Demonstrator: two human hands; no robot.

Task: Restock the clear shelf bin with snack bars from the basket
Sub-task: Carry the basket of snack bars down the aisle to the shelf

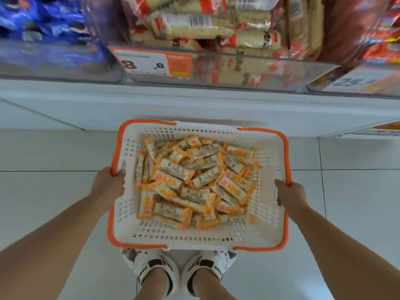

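Snack bars in pale wrappers with orange crimped ends (195, 185) lie heaped every which way in the white slotted plastic basket with an orange rim (270, 224), which I see held level above the pale tiled floor (54, 152), over my white shoes (155, 269). My left hand (110, 184) has its fingers curled round the basket's left rim and my right hand (290, 194) grips the right rim the same way. Up ahead, the clear plastic shelf bin (249, 68) already holds similar bars in red-and-cream wrappers, with an orange-edged price label (151, 63) on its front.
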